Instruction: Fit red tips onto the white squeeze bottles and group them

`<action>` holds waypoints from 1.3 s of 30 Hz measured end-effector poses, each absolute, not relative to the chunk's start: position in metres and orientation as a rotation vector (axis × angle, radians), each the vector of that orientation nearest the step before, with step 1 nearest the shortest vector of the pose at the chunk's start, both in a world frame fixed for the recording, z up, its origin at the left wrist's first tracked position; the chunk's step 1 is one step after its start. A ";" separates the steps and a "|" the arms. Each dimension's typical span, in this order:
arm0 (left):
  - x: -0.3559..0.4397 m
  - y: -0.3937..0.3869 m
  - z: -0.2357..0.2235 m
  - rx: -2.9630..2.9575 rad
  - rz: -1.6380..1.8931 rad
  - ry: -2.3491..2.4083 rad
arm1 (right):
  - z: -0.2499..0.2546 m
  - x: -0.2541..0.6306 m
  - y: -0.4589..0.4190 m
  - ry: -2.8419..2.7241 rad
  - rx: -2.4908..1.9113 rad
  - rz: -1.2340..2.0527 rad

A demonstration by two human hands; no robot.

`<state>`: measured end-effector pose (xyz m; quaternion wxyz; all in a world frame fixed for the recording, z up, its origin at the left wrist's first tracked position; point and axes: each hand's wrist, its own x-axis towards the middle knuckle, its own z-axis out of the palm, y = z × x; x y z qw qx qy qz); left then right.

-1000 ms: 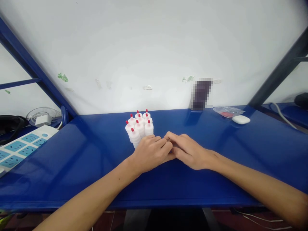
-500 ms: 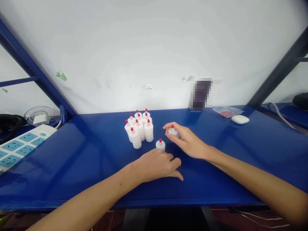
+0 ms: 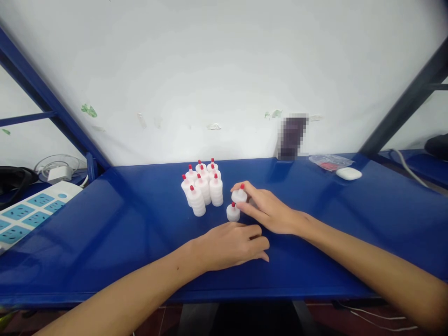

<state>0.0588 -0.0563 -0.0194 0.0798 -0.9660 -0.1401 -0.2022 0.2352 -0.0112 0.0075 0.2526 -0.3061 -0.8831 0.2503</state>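
My right hand [image 3: 268, 207] is closed around a white squeeze bottle with a red tip [image 3: 239, 196], thumb on the near side and fingers on the far side. A second white bottle with a red tip [image 3: 233, 213] stands upright on the table, just in front of the held one. My left hand [image 3: 233, 246] rests nearer the table's front edge, palm down, fingers loosely bent and apart, with nothing visible in it. To the left, several similar ribbed white bottles [image 3: 202, 189] with red caps stand upright in a tight group.
The blue table [image 3: 115, 233] backs onto a white wall. A power strip [image 3: 35, 212] lies at the left beside a white charger [image 3: 60, 173]. Toward the back right are a clear plastic bag [image 3: 331, 162] with red bits, a white rounded case [image 3: 349, 173] and a pixelated dark object [image 3: 293, 137].
My right hand has moved left with its bottle, bringing it beside the standing bottle. My left hand has shifted slightly right and toward me, uncovering more of that standing bottle.
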 end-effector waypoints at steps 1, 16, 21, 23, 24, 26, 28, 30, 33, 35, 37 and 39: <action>0.059 -0.056 -0.019 -2.884 -0.625 -0.404 | 0.008 0.234 -0.011 -2.415 -0.838 0.661; 0.054 -0.058 -0.011 -2.994 -0.701 -0.316 | 0.005 0.234 -0.007 -2.563 -0.856 0.475; 0.054 -0.059 -0.008 -2.982 -0.780 -0.314 | 0.004 0.241 -0.008 -2.514 -0.875 0.449; 0.053 -0.060 -0.005 -2.935 -0.840 -0.319 | 0.004 0.246 -0.006 -2.461 -0.818 0.491; 0.053 -0.060 -0.004 -2.901 -0.882 -0.326 | 0.004 0.248 -0.005 -2.425 -0.785 0.515; 0.051 -0.059 -0.002 -2.832 -0.979 -0.342 | 0.005 0.251 -0.003 -2.349 -0.740 0.537; 0.051 -0.058 0.000 -2.790 -1.060 -0.355 | 0.005 0.251 -0.001 -2.292 -0.754 0.503; 0.050 -0.056 0.002 -2.773 -1.105 -0.372 | 0.005 0.249 0.000 -2.268 -0.771 0.469; 0.047 -0.052 0.003 -2.729 -1.158 -0.409 | 0.004 0.245 0.001 -2.231 -0.745 0.480; 0.045 -0.049 0.003 -2.677 -1.231 -0.430 | 0.002 0.244 -0.001 -2.177 -0.742 0.486; 0.042 -0.046 0.003 -2.630 -1.318 -0.446 | 0.001 0.244 -0.003 -2.123 -0.767 0.454; 0.039 -0.042 0.002 -2.598 -1.397 -0.456 | 0.001 0.246 -0.006 -2.094 -0.751 0.421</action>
